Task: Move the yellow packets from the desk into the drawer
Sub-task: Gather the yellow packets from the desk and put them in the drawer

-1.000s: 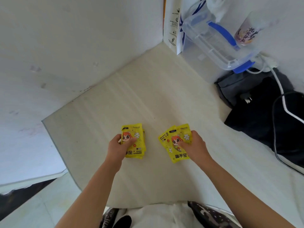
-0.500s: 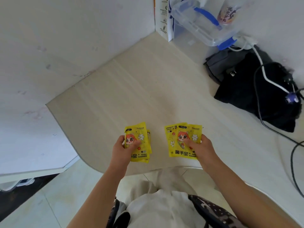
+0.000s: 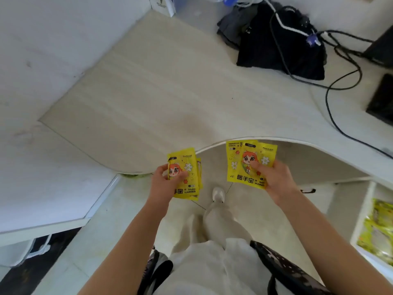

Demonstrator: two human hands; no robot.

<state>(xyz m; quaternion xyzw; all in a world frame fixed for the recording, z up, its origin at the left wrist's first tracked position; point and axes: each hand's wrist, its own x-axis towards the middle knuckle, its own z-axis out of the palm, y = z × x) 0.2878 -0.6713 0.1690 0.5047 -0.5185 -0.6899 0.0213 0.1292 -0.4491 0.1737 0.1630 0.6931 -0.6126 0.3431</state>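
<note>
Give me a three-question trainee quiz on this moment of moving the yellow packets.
1. True or false: the left hand and the right hand each hold yellow packets.
2. Where does the open drawer lie relative to the person? A) far left B) lower right C) on top of the desk
3. Fill in: the packets in the right hand are held past the curved front edge of the ____.

Key: 1 true, with the left-hand packets also clear of the desk. 2 B; yellow packets already lie in it. 3 desk.
</note>
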